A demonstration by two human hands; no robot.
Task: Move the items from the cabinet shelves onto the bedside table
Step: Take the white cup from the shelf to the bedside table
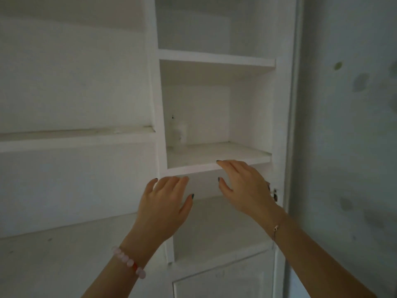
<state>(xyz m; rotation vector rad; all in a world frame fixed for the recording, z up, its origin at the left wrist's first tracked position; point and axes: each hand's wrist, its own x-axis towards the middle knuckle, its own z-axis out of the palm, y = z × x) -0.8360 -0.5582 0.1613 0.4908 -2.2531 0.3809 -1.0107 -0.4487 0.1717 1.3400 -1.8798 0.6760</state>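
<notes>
A white built-in cabinet fills the view, its narrow right column split by a middle shelf (pixel 219 155) and an upper shelf (pixel 217 58). No items show on any shelf I can see. My left hand (pixel 165 203) is raised in front of the middle shelf's front edge, fingers apart, holding nothing. My right hand (pixel 245 186) hovers just right of it at the same shelf edge, fingers spread and curved, also holding nothing. The two hands are apart. The bedside table is out of view.
A wide white shelf (pixel 75 138) runs along the left, with a broad ledge (pixel 64 250) below it. A closed cabinet door (pixel 223 282) sits under the right column, and a metal hinge (pixel 275 194) is on its right frame. A spotted wall (pixel 348 147) stands to the right.
</notes>
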